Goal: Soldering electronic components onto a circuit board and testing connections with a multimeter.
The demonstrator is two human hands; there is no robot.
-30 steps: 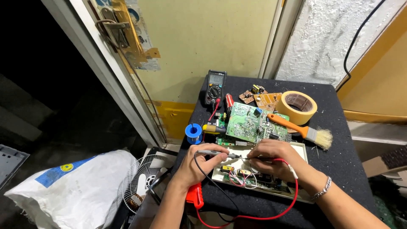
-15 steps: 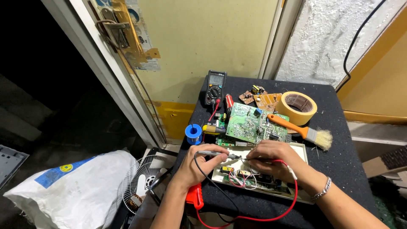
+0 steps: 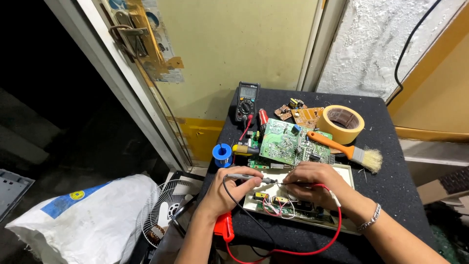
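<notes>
The left hand (image 3: 225,191) has its fingers pinched on a black-wired probe (image 3: 246,177), tip over the white-framed circuit board (image 3: 293,200) near the table's (image 3: 391,195) front edge. The right hand (image 3: 312,185) clamps a red-wired probe (image 3: 307,186) on that board; 1 multimeter (image 3: 246,101) lies behind

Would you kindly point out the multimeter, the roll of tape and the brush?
multimeter (image 3: 246,101): head view, on its dial.
roll of tape (image 3: 333,129): head view, on its outer wall.
brush (image 3: 370,159): head view, on its bristles.

Black-topped table (image 3: 391,146), yellow door (image 3: 234,44), rough white wall (image 3: 376,44), dark floor (image 3: 58,146) left.
</notes>
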